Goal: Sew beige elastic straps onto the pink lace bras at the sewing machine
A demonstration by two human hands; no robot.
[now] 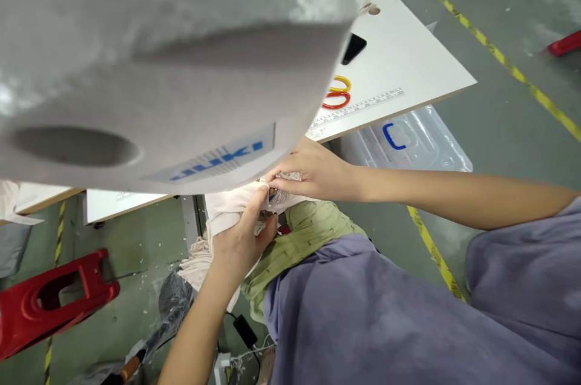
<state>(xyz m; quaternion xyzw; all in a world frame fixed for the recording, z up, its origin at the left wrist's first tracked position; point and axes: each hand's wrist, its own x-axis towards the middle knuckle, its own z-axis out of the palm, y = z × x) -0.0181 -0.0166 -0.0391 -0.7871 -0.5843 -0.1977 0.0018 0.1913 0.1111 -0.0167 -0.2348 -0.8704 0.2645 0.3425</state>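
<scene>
A pale cream cloth point(227, 203) lies under the big white head of a JUKI sewing machine point(190, 94). My left hand point(245, 230) grips the cloth's near edge, thumb and fingers closed on it. Close beside it, my right hand point(318, 170) pinches the same cloth, its fingertips partly behind the machine head. More gathered cream fabric point(200, 261) hangs down to the left of my left hand. The needle area is hidden by the machine head.
On the white table point(408, 40) lie scissors point(338, 93) with yellow and red handles, a black phone point(354, 49) and a printed ruler strip point(372, 105). A clear lidded bin point(408, 140) is below. A red stool point(59, 300) stands at left.
</scene>
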